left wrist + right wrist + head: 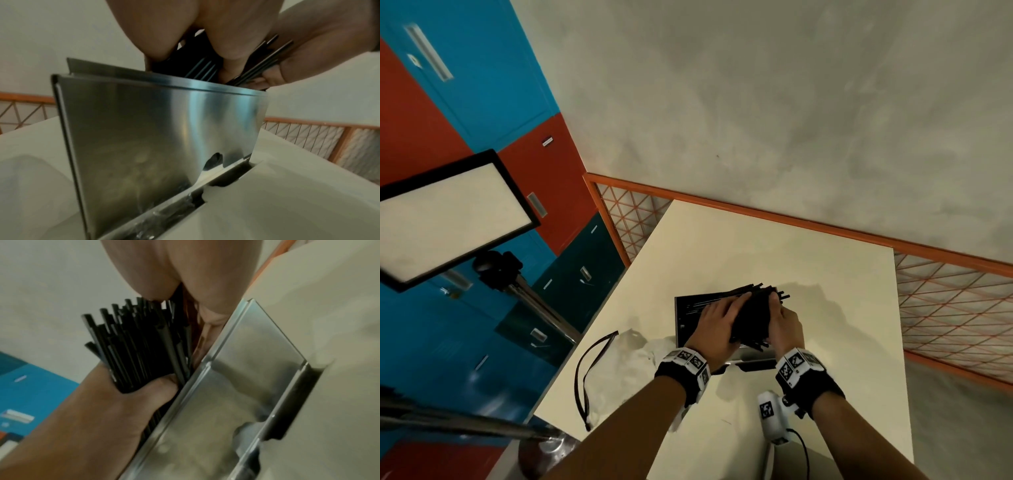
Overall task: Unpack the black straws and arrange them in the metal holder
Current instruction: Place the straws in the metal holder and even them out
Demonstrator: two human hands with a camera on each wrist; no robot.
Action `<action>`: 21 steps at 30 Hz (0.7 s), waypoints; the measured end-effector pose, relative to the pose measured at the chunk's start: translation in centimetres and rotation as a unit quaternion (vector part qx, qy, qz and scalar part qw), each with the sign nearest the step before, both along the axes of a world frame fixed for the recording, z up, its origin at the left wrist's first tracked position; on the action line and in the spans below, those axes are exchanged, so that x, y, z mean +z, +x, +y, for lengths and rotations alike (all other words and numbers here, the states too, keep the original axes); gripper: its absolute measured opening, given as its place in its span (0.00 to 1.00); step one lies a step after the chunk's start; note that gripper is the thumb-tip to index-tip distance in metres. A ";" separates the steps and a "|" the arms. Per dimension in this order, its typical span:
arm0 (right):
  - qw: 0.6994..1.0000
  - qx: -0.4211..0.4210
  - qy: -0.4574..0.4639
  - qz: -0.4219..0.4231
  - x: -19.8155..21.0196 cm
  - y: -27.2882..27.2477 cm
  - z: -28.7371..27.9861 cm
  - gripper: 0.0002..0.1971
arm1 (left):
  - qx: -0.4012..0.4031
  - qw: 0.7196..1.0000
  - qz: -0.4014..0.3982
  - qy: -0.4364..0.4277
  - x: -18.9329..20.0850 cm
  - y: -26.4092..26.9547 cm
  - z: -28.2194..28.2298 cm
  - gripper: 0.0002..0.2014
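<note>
A thick bundle of black straws (pixel 753 315) lies tilted over the open top of the metal holder (pixel 685 318), which stands on the cream table (pixel 808 267). My left hand (pixel 717 325) grips the bundle from the left; its thumb wraps round the straws (pixel 139 345) in the right wrist view. On the other side my right hand (pixel 786 322) curls its fingers round the same bundle. The left wrist view has the holder's shiny wall (pixel 160 138) close up, with straw ends (pixel 205 68) dipping behind its rim. Several straws lie inside the holder, mostly hidden.
A crumpled clear wrapper (pixel 633 356) and a thin black loop (pixel 592 370) lie on the table left of the holder. An orange mesh railing (pixel 945 308) borders the table's far and right sides. A light panel on a tripod (pixel 452 216) stands to the left.
</note>
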State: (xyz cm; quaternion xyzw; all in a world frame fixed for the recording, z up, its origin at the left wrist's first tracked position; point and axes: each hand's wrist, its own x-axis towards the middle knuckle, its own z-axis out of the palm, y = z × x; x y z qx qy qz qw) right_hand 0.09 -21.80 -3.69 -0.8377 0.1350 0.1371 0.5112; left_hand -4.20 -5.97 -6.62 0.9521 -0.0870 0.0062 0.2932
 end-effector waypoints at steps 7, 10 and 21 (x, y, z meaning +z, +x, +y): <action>0.989 0.064 -0.082 -0.102 1.5 -1.0 -3.2 0.17 | 0.016 0.999 0.038 0.010 -1.0 0.1 1.7 0.44; 0.985 0.029 -0.048 -0.163 1.5 -1.5 -4.3 0.11 | 0.015 0.999 0.042 0.019 -0.9 -0.2 2.7 0.45; 0.988 0.040 -0.025 -0.145 -0.4 1.2 -1.4 0.28 | 0.035 0.989 0.141 0.003 -0.1 0.3 5.2 0.50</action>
